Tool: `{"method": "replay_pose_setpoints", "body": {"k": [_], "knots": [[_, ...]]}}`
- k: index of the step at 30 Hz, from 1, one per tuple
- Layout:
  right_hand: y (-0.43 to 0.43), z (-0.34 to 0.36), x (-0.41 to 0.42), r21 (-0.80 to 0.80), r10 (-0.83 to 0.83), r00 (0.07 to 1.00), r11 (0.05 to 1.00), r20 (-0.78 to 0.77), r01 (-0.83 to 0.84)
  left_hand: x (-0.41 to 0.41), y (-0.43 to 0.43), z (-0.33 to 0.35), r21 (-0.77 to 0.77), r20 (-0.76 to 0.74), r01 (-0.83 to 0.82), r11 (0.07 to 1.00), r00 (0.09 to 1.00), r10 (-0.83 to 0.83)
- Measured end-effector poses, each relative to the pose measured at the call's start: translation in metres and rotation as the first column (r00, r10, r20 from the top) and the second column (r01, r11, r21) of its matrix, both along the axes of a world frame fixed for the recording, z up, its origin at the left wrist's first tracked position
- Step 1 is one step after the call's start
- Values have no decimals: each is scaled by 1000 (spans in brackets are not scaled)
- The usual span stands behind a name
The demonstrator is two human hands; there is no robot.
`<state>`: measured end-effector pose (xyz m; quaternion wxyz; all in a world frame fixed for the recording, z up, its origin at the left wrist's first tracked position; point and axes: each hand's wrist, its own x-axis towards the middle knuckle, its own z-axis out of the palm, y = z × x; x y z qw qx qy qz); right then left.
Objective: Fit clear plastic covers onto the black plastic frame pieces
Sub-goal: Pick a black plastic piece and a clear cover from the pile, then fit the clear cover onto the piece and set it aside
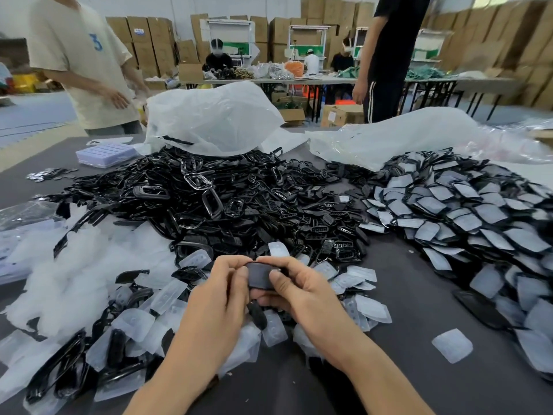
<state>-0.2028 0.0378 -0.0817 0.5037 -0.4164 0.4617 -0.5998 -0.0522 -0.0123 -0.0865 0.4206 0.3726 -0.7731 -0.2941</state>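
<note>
Cardboard boxes [155, 40] line the far wall. On the grey table [404, 295], two white plastic bags [215, 118] lie slumped, with a heap of black frames [239, 199] at their mouths. The left hand [215, 298] and right hand [302, 292] together pinch one black frame piece [259, 277] above scattered clear covers [136, 323].
</note>
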Motion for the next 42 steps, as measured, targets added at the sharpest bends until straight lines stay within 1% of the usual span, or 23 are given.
{"method": "replay_pose_setpoints", "body": {"k": [4, 6, 8, 10, 11, 13, 15, 16, 17, 19, 20, 21, 22, 23, 25, 27, 30, 32, 33, 35, 38, 39, 42], "knots": [[2, 0, -6, 15, -12, 994, 1000, -112, 14, -1, 0, -6, -24, 63, 16, 1000, 998, -14], [4, -2, -6, 21, -24, 982, 999, -186, 28, -2, 0, -8, -46, 73, 19, 999, 997, -16], [7, -3, -6, 36, -23, 976, 999, -218, 31, -2, 1, -8, -69, 68, 13, 998, 998, -8], [7, -1, -11, 34, -48, 978, 998, -203, 57, -1, 3, -8, -84, 72, 28, 996, 997, -22], [6, 2, -18, 16, -97, 981, 995, -169, 101, 0, 3, -9, -88, 86, 44, 995, 996, -37], [3, 17, -50, -57, -273, 961, 961, -43, 270, 0, 4, -10, -85, 125, 80, 993, 990, -69], [0, 42, -102, -135, -472, 877, 867, 90, 480, -1, 6, -11, -71, 153, 110, 991, 983, -98], [0, 57, -132, -165, -564, 811, 795, 154, 584, -2, 7, -11, -60, 169, 121, 991, 980, -110], [1, 72, -161, -180, -647, 731, 710, 217, 681, -3, 9, -11, -50, 186, 130, 990, 975, -118], [8, 89, -210, -125, -772, 554, 545, 312, 829, -5, 11, -10, -25, 214, 140, 990, 968, -132], [14, 90, -225, -73, -815, 486, 490, 315, 869, -5, 11, -8, -26, 228, 143, 989, 964, -133], [19, 88, -234, -28, -848, 449, 461, 280, 887, -5, 11, -7, -36, 243, 141, 989, 962, -128], [24, 85, -235, -5, -869, 443, 453, 220, 891, -6, 11, -5, -45, 257, 138, 989, 959, -122], [26, 79, -231, -14, -870, 467, 471, 160, 882, -6, 10, -4, -48, 271, 139, 989, 955, -121], [25, 64, -211, -81, -823, 563, 557, 74, 826, -7, 12, -3, -76, 287, 149, 986, 950, -121], [21, 51, -177, -118, -752, 659, 655, -14, 746, -9, 17, -1, -193, 372, 188, 963, 922, -105], [8, 33, -119, -129, -627, 747, 778, -220, 615, -20, 30, -5, -393, 525, 362, 845, 843, -117], [-2, 21, -85, -153, -515, 757, 853, -401, 500, -26, 33, -15, -449, 592, 454, 770, 796, -125], [-7, 15, -71, -162, -459, 737, 883, -496, 441, -28, 33, -18, -459, 613, 460, 760, 783, -103], [-16, 1, -51, -165, -379, 648, 915, -660, 368, -28, 25, -20, -493, 630, 395, 775, 777, 5], [-25, -16, -40, -126, -283, 404, 919, -870, 373, -19, 6, -16, -516, 618, 229, 825, 767, 174], [-27, -19, -39, -126, -258, 336, 922, -906, 367, -13, 0, -15, -504, 605, 171, 846, 769, 206], [-26, -24, -38, -146, -225, 224, 935, -948, 322, 1, -10, -16, -475, 592, 32, 879, 751, 292]]}}
